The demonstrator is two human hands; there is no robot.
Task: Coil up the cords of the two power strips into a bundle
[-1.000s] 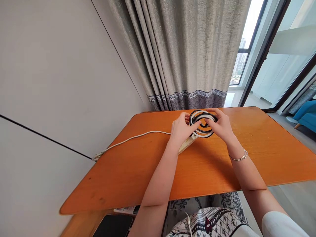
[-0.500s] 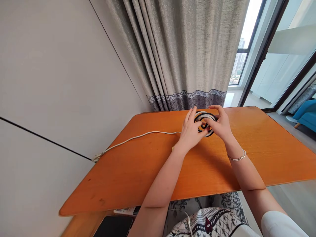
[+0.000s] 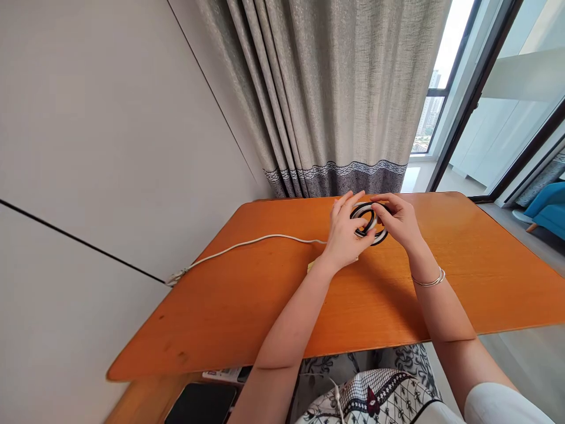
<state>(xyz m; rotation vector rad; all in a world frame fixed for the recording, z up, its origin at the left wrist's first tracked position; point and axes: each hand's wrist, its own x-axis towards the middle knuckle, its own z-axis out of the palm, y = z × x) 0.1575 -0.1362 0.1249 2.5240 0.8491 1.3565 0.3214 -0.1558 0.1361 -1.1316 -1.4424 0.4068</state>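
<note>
Holding b&w coil (image 3: 375, 223) betw. both hands, over far-mid part of table (image 3: 238, 306). Pinching R side narrowly w/ R hand (image 3: 402, 224), thumb vs. fingers. Gripping L side w/ L hand (image 3: 344, 235), thumb + finger at opening, other fingers raised. Vs. 1 s ago: shifted L hand rightward, now hiding coil's L rim & most of pale bar (image 3: 311, 266). Prob. regripping loops, still mid-handling. Can't tell where white cord (image 3: 269, 237) ends behind L hand.

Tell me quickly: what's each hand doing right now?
Left hand: at the black-and-white cable coil; grip cannot be told.
Right hand: closed, holding the same cable coil.
</note>
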